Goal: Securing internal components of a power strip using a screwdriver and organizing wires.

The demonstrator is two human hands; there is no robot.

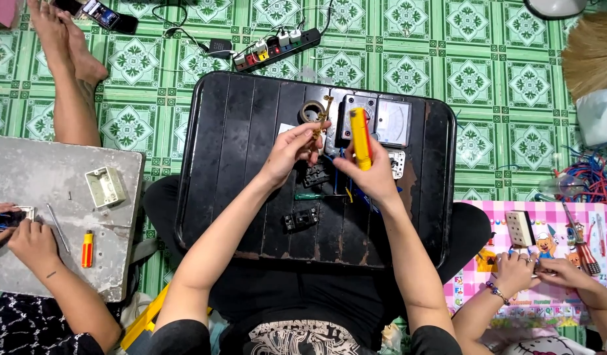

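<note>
Near the tray's far edge, the left hand pinches a small brass fitting while the right hand grips a yellow screwdriver; a slipping tip could flick the fitting away.

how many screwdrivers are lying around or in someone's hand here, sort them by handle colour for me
Yellow-handled screwdriver in the right hand: 1
Green-handled screwdriver lying on the black tray: 1
Red-and-yellow-handled screwdriver on the grey slab: 1
Total: 3
</note>
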